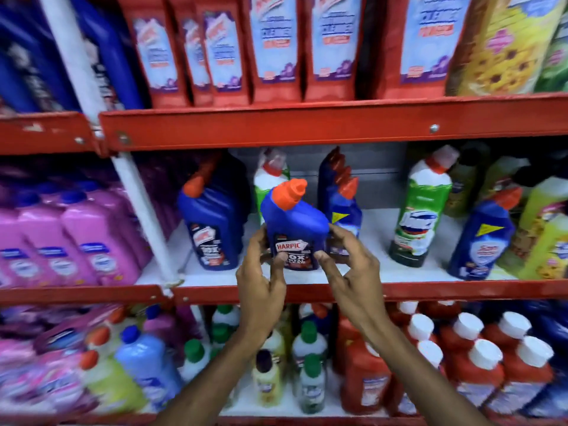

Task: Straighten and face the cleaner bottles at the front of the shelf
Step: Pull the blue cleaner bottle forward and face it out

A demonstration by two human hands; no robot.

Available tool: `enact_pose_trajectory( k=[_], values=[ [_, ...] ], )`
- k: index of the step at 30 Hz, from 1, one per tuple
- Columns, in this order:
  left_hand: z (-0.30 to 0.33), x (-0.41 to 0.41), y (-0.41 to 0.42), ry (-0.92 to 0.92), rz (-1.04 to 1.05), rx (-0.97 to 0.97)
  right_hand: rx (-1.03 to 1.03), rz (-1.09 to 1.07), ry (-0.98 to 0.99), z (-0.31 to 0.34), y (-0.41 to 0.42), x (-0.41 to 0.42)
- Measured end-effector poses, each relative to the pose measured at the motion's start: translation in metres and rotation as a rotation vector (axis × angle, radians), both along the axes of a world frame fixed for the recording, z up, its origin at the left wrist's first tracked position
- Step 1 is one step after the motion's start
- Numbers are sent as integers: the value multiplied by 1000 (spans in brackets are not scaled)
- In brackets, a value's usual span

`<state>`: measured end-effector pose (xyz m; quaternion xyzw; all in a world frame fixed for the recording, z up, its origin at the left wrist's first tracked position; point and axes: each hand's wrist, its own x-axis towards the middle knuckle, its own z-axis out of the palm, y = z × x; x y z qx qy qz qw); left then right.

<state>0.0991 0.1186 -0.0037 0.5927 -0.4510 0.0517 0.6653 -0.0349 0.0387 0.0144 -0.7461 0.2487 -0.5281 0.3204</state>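
A blue Harpic bottle with an orange cap stands at the front of the middle shelf, label towards me. My left hand grips its lower left side and my right hand grips its lower right side, thumbs on the label. A second blue Harpic bottle stands to the left. Behind and right is another blue bottle. A green-and-white cleaner bottle stands further right, and a blue bottle beyond it.
Pink bottles fill the left bay behind a white upright post. Red refill pouches line the upper shelf. Red bottles with white caps and small green-capped bottles crowd the lower shelf. Yellow-green bottles stand far right.
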Motion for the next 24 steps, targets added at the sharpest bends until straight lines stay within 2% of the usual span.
enact_pose_trajectory(
  k=[5, 11, 20, 24],
  values=[
    [-12, 69, 42, -25, 196, 63, 31, 114, 37, -6, 34, 83],
    [-14, 119, 71, -35, 241, 139, 65, 165, 99, -10, 57, 144],
    [-35, 151, 69, -55, 246, 305, 59, 109, 181, -23, 61, 167],
    [-33, 141, 74, -81, 258, 261, 14, 119, 223, -26, 60, 153]
  ],
)
